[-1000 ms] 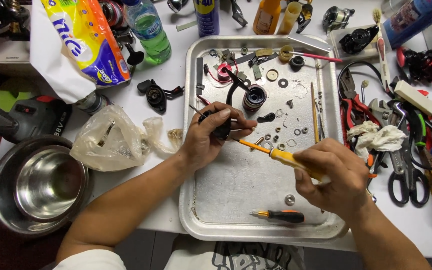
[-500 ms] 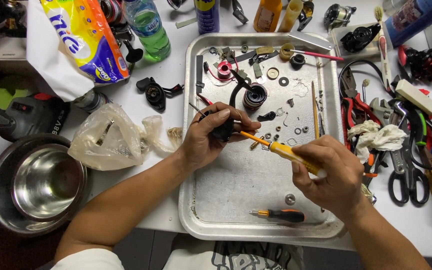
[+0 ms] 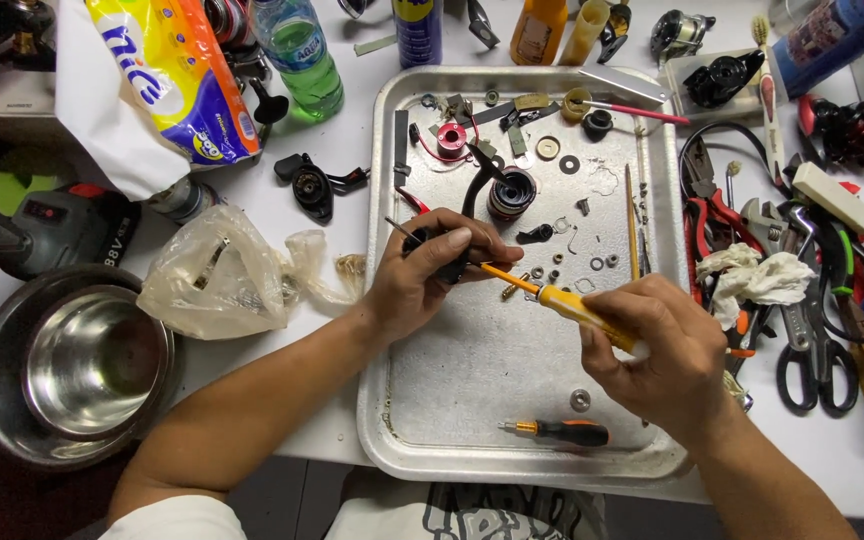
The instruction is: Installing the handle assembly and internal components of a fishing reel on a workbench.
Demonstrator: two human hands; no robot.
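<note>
Two hands work over the metal tray: the left hand is closed around a small black reel part near the tray's centre, while the right hand, at about four o'clock from it, grips a yellow-handled screwdriver whose tip meets that part. A second, black-and-orange screwdriver lies at six o'clock in the tray, and a steel bowl sits well apart at nine o'clock

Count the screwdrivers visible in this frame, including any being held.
2. A yellow-handled screwdriver is in the right hand, tip at the dark part gripped by the left hand. A black-and-orange screwdriver lies in the metal tray. Others may hide among the tools at right.
</note>
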